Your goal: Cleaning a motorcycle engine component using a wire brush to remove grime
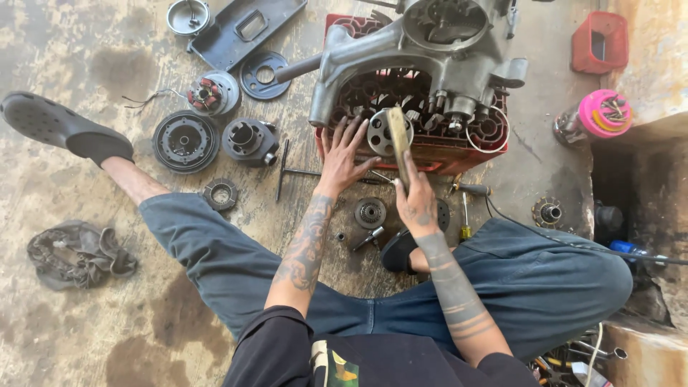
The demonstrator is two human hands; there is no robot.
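A person sits on the dirty floor (86,43) with legs spread wide. The left hand (342,154) is open, with fingers spread out, and it presses flat on the front of a red crate (459,150). Its fingertips lie just beside a round metal disc with holes (380,132), which sits at the front of the crate. The right hand (416,204) is closed around a long flat metal bar (398,140) and holds it upright, so the top of the bar lies across the disc. A big grey engine case (423,57) rests on top of the crate, just behind the disc. On the floor between the legs lie a small gear (370,212) and a screwdriver with a yellow handle (464,215). To the left of the crate lie a T-shaped wrench (287,170), a dark round drum (185,141) and a round part with wire coils (211,93). A grey rag (75,252) lies far to the left. A pink spool (604,113) sits to the right.
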